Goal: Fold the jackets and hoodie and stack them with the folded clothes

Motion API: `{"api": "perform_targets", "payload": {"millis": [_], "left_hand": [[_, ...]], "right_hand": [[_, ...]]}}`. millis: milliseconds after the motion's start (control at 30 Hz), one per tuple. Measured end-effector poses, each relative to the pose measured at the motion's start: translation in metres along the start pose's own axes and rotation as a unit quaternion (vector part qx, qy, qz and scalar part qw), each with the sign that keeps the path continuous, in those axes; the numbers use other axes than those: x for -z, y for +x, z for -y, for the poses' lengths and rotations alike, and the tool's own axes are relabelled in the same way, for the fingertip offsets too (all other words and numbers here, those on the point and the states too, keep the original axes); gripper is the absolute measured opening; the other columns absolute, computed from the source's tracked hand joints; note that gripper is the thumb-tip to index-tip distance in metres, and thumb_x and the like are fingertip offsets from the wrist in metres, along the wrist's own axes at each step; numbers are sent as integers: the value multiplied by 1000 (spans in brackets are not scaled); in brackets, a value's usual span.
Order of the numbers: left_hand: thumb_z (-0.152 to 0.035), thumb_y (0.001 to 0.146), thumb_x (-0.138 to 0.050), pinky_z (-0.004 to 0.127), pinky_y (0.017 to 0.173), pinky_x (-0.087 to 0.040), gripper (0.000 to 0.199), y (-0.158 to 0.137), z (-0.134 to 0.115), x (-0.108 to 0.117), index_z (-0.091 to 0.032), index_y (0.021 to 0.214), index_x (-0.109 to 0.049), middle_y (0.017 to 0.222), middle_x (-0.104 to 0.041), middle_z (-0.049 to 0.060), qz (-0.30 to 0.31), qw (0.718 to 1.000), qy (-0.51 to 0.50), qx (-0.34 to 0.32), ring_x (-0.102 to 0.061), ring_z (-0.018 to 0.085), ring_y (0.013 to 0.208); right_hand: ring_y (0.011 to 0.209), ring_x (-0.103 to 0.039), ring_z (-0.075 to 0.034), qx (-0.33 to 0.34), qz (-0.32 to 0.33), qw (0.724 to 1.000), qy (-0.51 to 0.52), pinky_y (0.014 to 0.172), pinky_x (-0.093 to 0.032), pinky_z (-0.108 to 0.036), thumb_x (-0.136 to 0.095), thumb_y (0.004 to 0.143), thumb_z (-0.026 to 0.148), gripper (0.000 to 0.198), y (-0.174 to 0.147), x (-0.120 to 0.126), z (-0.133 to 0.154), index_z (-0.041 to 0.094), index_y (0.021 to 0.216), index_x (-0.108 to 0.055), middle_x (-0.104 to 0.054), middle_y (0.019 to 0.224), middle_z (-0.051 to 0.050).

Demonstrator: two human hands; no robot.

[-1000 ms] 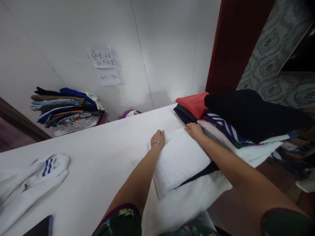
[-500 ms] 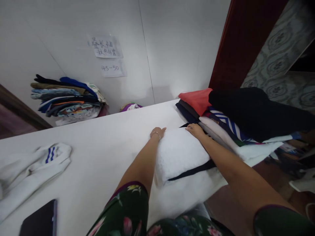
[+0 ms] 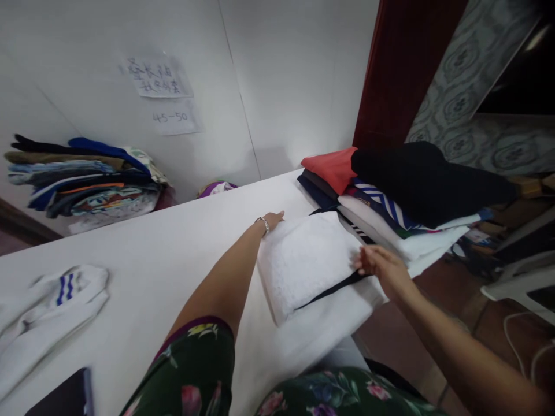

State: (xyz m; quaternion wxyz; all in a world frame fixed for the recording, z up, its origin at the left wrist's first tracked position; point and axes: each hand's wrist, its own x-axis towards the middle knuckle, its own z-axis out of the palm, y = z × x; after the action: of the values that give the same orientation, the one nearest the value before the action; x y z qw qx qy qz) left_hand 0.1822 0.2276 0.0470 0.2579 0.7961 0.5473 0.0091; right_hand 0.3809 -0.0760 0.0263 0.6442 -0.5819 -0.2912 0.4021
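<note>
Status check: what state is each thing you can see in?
White bundle, folded, on the table
Left hand, at the bundle's far left corner
Right hand, near its right edge, contact unclear
Left garment, rumpled, partly out of frame
Dark device, flat, partly out of frame
Left stack, layered clothes
Right pile, uneven
Red garment, folded, on the pile
Black garment, bunched, on the pile
Upper sign, lower sign, stuck up

Right hand [image 3: 385, 268] off far right corner of white cloth [image 3: 312, 257]; now by its right edge, nearer body, fingers blurred, contact unclear. Striped cloth [image 3: 359, 232] more exposed beside that corner.
</note>
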Motion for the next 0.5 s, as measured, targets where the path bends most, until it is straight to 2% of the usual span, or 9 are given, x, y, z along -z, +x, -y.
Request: {"api": "perform_targets", "payload": {"millis": [100,167,233,333,500], "left_hand": [[-54,91,-27,26,79,-47,55,8,-13,2,-23,99,-72,112,-69,3,40,999,6,-12,-66,20,94],[-55,89,-34,29,81,-46,52,12,-22,2,-20,103,-70,118,-67,7,50,998,23,-13,-64,24,100],[-54,85,-44,29,87,-44,49,14,-30,2,-17,105,-69,124,-63,10,54,997,41,-24,-60,26,110],[-55,80,-52,27,93,-40,46,14,-38,2,-19,105,-68,129,-60,7,67,994,60,-57,-55,24,117],[-70,78,-41,33,90,-45,65,14,-40,8,-17,106,-69,124,-62,11,64,993,71,-68,-60,28,110]], "right_hand": [[80,-69,-24,-144,31,982,116,72,-57,-41,-67,78,39,19,-53,-1,-25,23,88,-66,-71,92,-9],[91,-69,-25,-189,49,967,163,79,-57,-42,-66,80,35,18,-67,-12,-35,23,93,-66,-71,101,-9],[95,-68,-24,-202,57,957,198,82,-56,-40,-66,81,32,17,-66,-27,-38,22,94,-66,-71,103,-9],[89,-68,-21,-218,66,944,238,80,-57,-36,-71,77,27,13,-54,-46,-37,17,83,-66,-71,93,-7],[80,-67,-16,-228,87,931,271,76,-57,-31,-76,73,24,16,-46,-56,-36,14,80,-65,-70,85,-4]]}}
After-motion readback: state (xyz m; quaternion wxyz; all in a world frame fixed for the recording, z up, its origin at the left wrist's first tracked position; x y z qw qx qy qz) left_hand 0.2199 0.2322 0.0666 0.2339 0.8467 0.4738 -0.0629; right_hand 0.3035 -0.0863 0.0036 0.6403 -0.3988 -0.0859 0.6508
